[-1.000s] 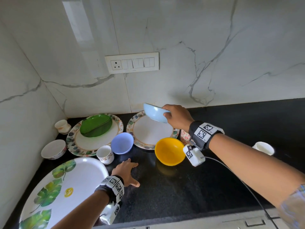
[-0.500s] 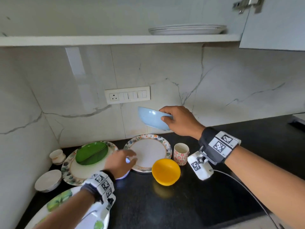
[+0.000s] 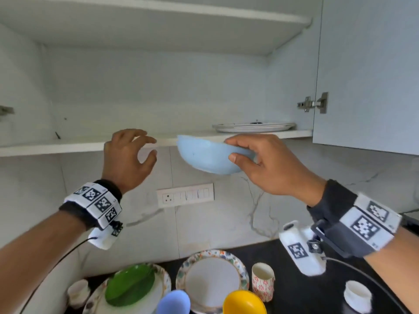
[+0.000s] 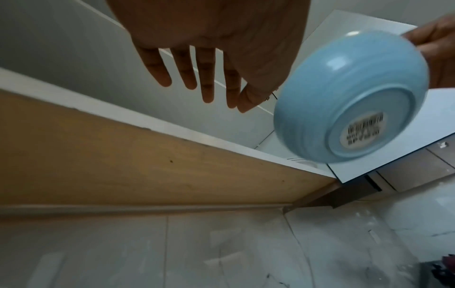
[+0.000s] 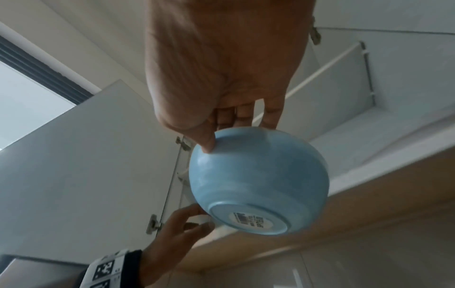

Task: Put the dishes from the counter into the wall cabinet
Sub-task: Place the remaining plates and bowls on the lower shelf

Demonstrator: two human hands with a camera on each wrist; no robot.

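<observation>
My right hand (image 3: 256,155) pinches the rim of a light blue bowl (image 3: 206,156), thumb under and fingers over, just in front of the lower cabinet shelf (image 3: 68,146). The bowl (image 5: 258,181) shows a barcode sticker on its base in both wrist views (image 4: 349,97). My left hand (image 3: 133,152) hangs empty a little left of the bowl with relaxed fingers (image 4: 187,72), not touching it. A stack of white plates (image 3: 254,126) lies on the shelf at the right.
The cabinet door (image 3: 367,75) stands open at the right. On the black counter (image 3: 306,291) below are two patterned plates (image 3: 213,279), a green leaf dish (image 3: 129,284), a lilac bowl (image 3: 174,302), a yellow bowl (image 3: 244,302) and cups (image 3: 263,279).
My right hand has lifted the blue bowl from counter height up to the shelf edge. My left hand has risen from the counter to beside the bowl. The view has tilted up.
</observation>
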